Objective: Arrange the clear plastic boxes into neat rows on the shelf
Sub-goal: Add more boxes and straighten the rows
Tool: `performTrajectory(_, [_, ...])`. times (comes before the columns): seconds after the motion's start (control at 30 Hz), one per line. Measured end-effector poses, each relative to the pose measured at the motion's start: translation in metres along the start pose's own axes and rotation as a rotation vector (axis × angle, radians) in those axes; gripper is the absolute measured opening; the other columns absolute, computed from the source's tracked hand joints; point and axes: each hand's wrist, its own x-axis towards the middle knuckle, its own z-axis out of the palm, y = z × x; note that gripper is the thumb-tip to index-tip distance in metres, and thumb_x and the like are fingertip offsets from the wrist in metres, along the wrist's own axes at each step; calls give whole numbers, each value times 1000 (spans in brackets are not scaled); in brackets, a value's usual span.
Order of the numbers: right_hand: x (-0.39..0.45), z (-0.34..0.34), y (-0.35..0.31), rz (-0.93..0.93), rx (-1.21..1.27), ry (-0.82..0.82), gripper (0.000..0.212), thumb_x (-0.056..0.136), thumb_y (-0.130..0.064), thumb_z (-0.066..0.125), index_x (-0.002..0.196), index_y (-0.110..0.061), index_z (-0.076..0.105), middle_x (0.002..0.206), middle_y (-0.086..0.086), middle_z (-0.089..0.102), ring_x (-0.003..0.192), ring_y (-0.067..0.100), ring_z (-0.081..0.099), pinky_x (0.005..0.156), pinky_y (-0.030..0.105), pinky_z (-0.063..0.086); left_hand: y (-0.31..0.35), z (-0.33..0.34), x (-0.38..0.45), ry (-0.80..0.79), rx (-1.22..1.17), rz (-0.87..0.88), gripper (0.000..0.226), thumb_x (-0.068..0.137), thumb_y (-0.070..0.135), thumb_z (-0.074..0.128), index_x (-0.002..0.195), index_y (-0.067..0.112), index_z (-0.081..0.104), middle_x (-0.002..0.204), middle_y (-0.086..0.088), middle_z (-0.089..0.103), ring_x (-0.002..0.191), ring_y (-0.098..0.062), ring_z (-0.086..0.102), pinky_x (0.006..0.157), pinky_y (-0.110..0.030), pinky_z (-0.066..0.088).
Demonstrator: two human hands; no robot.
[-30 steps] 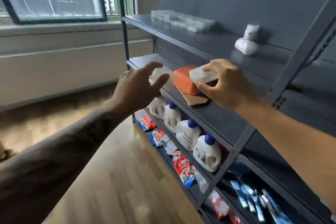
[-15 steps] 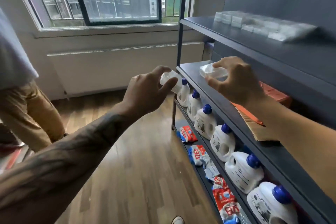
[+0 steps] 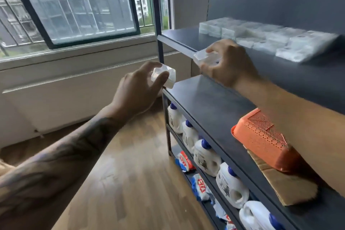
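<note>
Head view looks along a dark metal shelf unit (image 3: pixel 214 99) beside a window (image 3: pixel 74 5). Each hand carries one clear plastic box. The left hand (image 3: pixel 138 87) pinches a small clear box (image 3: pixel 164 74) between thumb and fingers, out in the air just off the front corner of the middle shelf. The right hand (image 3: pixel 229 63) grasps a second clear box (image 3: pixel 205 56) at the front edge of the top shelf (image 3: pixel 186 39); whether the box touches that edge cannot be told through the blur. Farther back on the top shelf, rows of clear boxes (image 3: pixel 270 39) lie side by side against the dark wall. On the middle shelf, under the right forearm, an overturned orange basket (image 3: pixel 261 136) sits on a piece of brown cardboard (image 3: pixel 283 185). Below, white bottles with blue caps (image 3: pixel 205 155) stand in a line, and red-and-blue packets (image 3: pixel 184 160) lie on the lowest shelf, above a wooden floor (image 3: pixel 130 173).
</note>
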Motion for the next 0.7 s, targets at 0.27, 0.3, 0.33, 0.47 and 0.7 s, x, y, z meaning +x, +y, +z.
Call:
performTrajectory(0.27, [42,-5,66,194,-148,-12,46,78,-55,70,114,-26,70,128,4,62,115,22,59,89,27,43,2,86,125,-110,-126,162,46,100,61,49,138,35,57,132,-8,69,120,-29,64,93,-39,48])
performTrajectory(0.3, [43,-7,76,233,-170,3,45,78,-56,70,112,-27,70,126,2,62,114,21,59,86,26,42,5,99,142,-138,-150,196,47,100,61,49,138,35,57,133,-8,68,120,-29,64,93,-38,48])
performTrajectory(0.33, [43,-9,84,272,-191,18,43,78,-56,71,110,-28,70,123,1,63,113,20,59,85,25,40,7,112,158,-166,-176,230,47,100,61,49,138,35,57,133,-8,68,120,-28,64,92,-37,47])
performTrajectory(0.47, [47,-10,99,414,-262,65,39,82,-52,76,111,-26,70,121,-2,62,110,15,58,83,24,38,18,158,218,-301,-281,371,47,100,59,50,139,35,56,135,-7,66,122,-30,62,95,-40,48])
performTrajectory(0.7, [53,4,102,631,-381,128,40,85,-54,73,116,-30,68,122,-10,57,111,8,51,87,25,39,15,200,295,-553,-352,606,41,98,61,50,133,39,53,128,-1,69,115,-29,63,92,-38,46])
